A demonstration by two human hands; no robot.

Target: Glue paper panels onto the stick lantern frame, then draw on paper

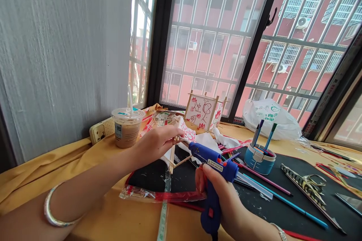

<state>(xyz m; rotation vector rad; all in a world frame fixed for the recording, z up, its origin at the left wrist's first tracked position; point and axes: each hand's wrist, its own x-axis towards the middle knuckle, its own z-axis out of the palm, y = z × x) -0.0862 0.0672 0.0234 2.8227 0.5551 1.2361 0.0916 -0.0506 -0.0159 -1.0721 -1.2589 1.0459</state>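
Observation:
My left hand [157, 141] is closed on a small frame of thin wooden sticks [173, 154] with white paper printed in red, held above the black mat [152, 175]. My right hand [217, 190] grips a blue hot glue gun [212, 180]. Its nozzle points left and touches the top of the stick frame next to my left fingers. A clear glue stick pokes out of the gun's back, to the right. A silver bangle is on my left wrist.
A finished paper lantern [204, 112] stands by the window. An iced coffee cup [127, 126] sits at the left near a power strip [98, 130]. A blue pen holder [258, 158], loose pens, a white plastic bag [268, 118] and a patterned strip [308, 190] lie to the right.

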